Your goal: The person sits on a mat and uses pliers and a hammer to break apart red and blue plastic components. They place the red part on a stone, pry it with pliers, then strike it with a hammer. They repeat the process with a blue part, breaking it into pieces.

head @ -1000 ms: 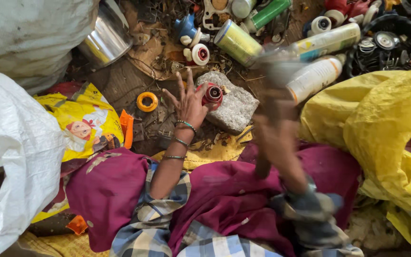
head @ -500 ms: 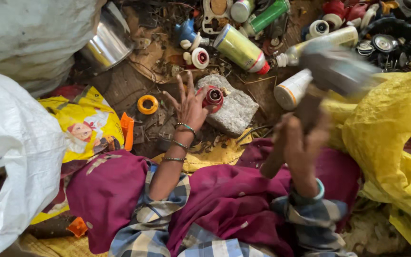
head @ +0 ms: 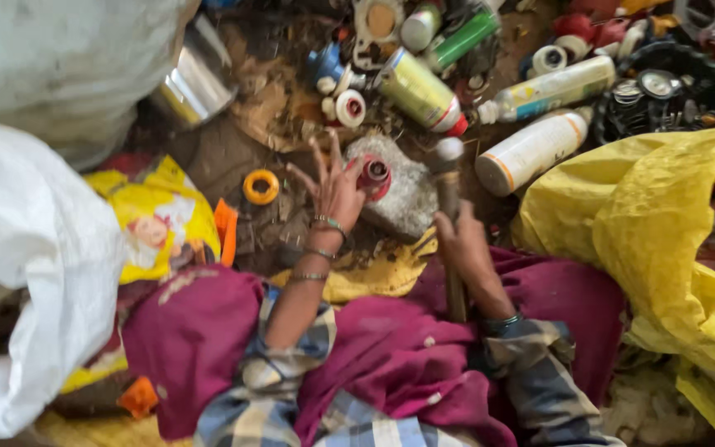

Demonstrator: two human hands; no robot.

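— What are the hands doing here?

— The left hand (head: 337, 186) pins a small red cap-like piece (head: 374, 174) on a grey stone block (head: 403, 194) with thumb and forefinger, its other fingers splayed wide and lifted, seemingly to keep them out of the way. The right hand (head: 463, 244) is wrapped tight round the wooden handle of a hammer (head: 448, 194), its metal head low beside the red piece (whether it touches is blurred).

— Why the stone?

— It looks to serve as an anvil: a hard, steady bed at the centre of the person's lap-side space, with spray cans (head: 419, 87) and a white bottle (head: 531, 149) heaped just beyond, a yellow ring (head: 260, 186) to the left and a yellow sack (head: 655, 215) to the right.

— And compared with half a second earlier?

— The hammer was raised high to the right then; now it has come down over the stone. The left hand holds the same pinch.
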